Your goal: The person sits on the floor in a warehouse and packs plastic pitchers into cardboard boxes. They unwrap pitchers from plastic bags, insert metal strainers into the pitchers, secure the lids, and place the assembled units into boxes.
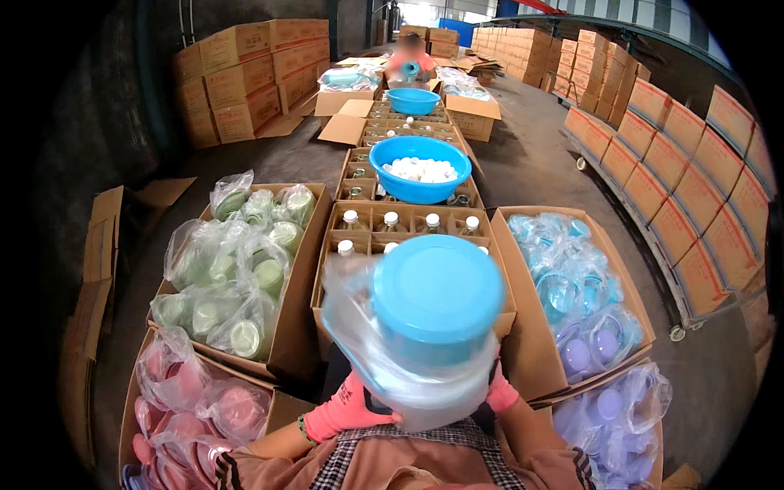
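Note:
Close to my chest I hold a round, flat-topped light-blue plastic container [437, 290], with a clear plastic bag [433, 400] bunched around its lower part. My left hand [351, 406], in a pink glove, is closed on the bag's lower left, thumb across the front. On the lower right my right hand [501, 390], also gloved in pink, grips the bag, its fingers mostly hidden behind it. Just beyond stands a divided carton [327, 282] of clear bottles with white caps [390, 219]. The container hides several of them.
Bagged green pieces [269, 278] and pink pieces [237, 412] fill cartons at left; blue pieces [559, 294] and purple pieces [608, 404] at right. A blue basin [420, 192] holds white caps. Stacked cartons [678, 216] stand on a trolley. Another person [410, 61] works at the far end.

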### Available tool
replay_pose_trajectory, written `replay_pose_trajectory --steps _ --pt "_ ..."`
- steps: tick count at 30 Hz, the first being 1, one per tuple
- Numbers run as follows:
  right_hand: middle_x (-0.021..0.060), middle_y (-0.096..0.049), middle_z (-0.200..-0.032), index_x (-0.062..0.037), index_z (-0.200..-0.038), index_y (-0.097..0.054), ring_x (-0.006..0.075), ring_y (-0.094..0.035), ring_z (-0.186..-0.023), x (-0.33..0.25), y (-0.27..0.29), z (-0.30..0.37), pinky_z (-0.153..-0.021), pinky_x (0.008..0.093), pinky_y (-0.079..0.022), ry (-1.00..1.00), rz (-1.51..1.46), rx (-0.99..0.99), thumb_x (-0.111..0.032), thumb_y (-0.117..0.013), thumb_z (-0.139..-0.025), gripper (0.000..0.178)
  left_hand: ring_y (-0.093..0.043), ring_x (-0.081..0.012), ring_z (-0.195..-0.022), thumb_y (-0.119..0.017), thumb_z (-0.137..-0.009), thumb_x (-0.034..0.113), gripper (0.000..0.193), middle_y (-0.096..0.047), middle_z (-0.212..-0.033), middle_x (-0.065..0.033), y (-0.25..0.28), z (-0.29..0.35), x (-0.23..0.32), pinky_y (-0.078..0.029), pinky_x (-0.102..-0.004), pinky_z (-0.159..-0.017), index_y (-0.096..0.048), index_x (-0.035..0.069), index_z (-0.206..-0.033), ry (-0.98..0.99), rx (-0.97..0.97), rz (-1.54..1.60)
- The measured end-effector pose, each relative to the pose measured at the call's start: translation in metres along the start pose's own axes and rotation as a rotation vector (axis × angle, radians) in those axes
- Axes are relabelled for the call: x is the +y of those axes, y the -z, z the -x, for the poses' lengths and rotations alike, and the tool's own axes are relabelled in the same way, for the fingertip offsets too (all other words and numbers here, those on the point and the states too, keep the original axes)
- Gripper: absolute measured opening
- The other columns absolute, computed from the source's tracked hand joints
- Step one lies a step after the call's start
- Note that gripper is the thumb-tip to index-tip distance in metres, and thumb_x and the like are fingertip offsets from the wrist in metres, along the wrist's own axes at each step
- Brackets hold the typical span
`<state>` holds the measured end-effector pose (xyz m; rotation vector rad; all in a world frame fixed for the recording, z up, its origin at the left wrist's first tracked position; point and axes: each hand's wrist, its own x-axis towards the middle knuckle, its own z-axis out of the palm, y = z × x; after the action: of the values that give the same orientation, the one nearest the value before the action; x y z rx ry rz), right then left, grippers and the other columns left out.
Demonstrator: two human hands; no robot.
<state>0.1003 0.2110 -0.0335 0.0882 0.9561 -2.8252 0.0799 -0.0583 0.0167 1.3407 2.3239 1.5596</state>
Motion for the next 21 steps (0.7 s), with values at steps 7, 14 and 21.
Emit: replay_pose_trajectory --steps 7,14,21 --pt "0.0095 -0.040 -0.124 -0.0035 -0.128 -0.030 0.0196 -0.038 -0.114 0.051 0.045 0.023 -0.098 0.0309 -0.028 -0.034 0.550 0.165 -0.025 -0.035 -0.089 0.044 -0.040 -0.0187 -0.112 -0.062 -0.073 0.019 0.060 -0.042 -0.123 -0.0077 0.037 0.004 -0.110 -0.034 -0.0314 -0.094 -0.036 0.001 -0.124 0.485 0.338 0.861" --pt "0.0132 -0.035 -0.127 0.0002 -0.128 -0.027 0.0232 -0.034 -0.117 0.059 0.086 0.017 -0.099 0.0303 -0.024 0.108 0.928 0.143 -0.011 -0.044 -0.086 0.047 -0.047 -0.0170 -0.101 -0.065 -0.073 0.021 0.057 -0.048 -0.114 -0.0074 0.015 -0.068 -0.132 -0.040 -0.0315 -0.086 -0.039 0.002 -0.120 0.394 0.112 0.918" --pt "0.0236 -0.017 -0.135 -0.0025 -0.131 -0.019 0.0336 -0.021 -0.124 -0.158 -0.117 0.056 -0.101 0.0433 -0.015 1.458 1.529 0.130 -0.069 -0.050 -0.064 0.100 -0.052 -0.0176 -0.086 -0.061 -0.076 0.016 0.039 -0.054 -0.098 -0.0076 -0.032 -0.064 -0.162 -0.044 -0.0312 -0.075 -0.046 0.002 -0.110 0.368 0.197 0.713"
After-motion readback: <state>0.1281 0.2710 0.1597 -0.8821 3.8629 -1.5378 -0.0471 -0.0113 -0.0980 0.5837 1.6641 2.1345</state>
